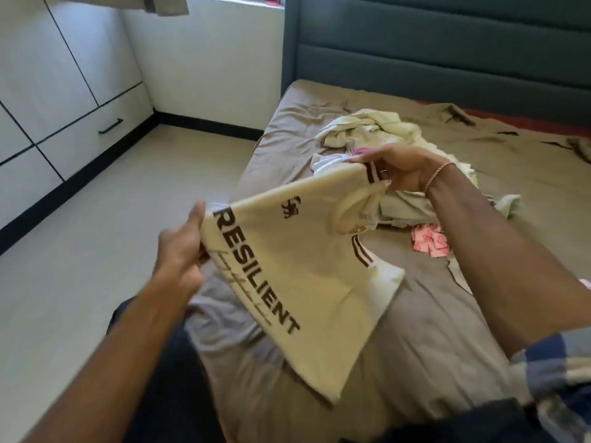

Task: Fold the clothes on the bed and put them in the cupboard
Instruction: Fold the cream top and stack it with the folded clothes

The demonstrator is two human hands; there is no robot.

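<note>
A cream T-shirt (307,260) with "RESILIENT" in dark letters and striped sleeve cuffs hangs stretched between my two hands above the bed (447,314). My left hand (182,247) grips its lower side edge. My right hand (396,169) pinches the shoulder at the striped sleeve. Behind the shirt lies a loose pile of pale clothes (377,132) on the brown sheet. A small pink garment (430,243) lies to the right of the shirt.
White cupboard fronts with a black drawer handle (110,126) line the left wall across a strip of pale floor (96,251). A dark padded headboard (447,52) stands at the far end of the bed.
</note>
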